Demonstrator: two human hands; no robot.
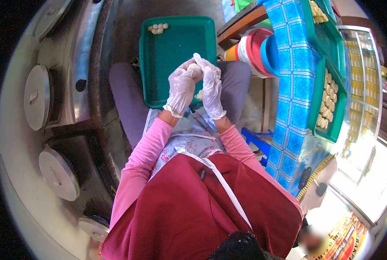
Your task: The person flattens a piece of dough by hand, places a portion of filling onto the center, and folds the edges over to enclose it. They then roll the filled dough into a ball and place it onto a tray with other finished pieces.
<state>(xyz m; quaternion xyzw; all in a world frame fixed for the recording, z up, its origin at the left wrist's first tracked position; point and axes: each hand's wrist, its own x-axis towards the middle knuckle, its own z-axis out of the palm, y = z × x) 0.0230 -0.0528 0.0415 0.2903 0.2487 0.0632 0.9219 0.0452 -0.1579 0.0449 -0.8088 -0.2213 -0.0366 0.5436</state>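
Both of my hands wear thin whitish gloves and meet over the near right part of a green tray (178, 47). Between them is a pale, round dough ball (195, 69). My left hand (181, 89) is closed around it, with the fingers curled. My right hand (211, 86) is cupped against the ball from the other side, its fingers long and close together. A small cluster of pale dough balls (158, 28) sits in the tray's far left corner. Another bit of dough (199, 94) shows low between my wrists, partly hidden.
On the right, a table with a blue checked cloth (295, 86) carries green trays, one with rows of pale pieces (328, 102). Red and blue basins (260, 52) stand beside it. Round metal lids (38, 97) line the left side. A glass case (362, 86) is at far right.
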